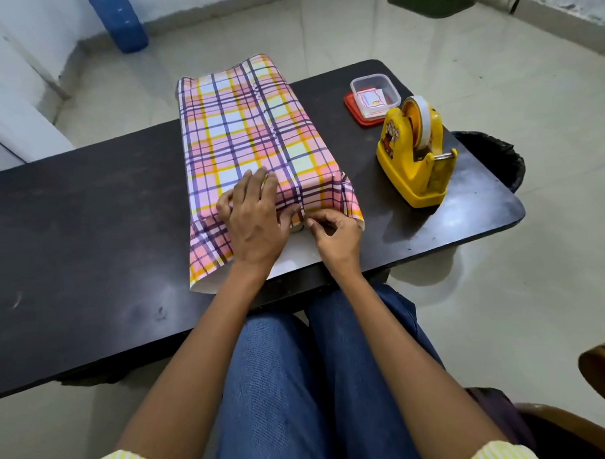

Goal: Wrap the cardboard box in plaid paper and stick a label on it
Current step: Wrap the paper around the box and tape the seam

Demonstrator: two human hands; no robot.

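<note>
The box (242, 128) lies lengthwise on the dark table (87, 209), fully covered in pink, yellow and purple plaid paper; no cardboard shows. My left hand (252, 220) lies flat over the near end and presses the folded paper down. My right hand (335, 236) pinches the paper's edge at the near end, right beside the left hand. Loose paper with its white underside (288, 260) sticks out toward me beyond the box. A label (370, 100) lies in a clear plastic tub (375, 94).
A yellow tape dispenser (416, 153) with a roll stands to the right of the box. The tub sits on a red lid (353, 110) at the far right corner. A black-lined bin (494, 157) stands past the table's right edge. My knees are under the near edge.
</note>
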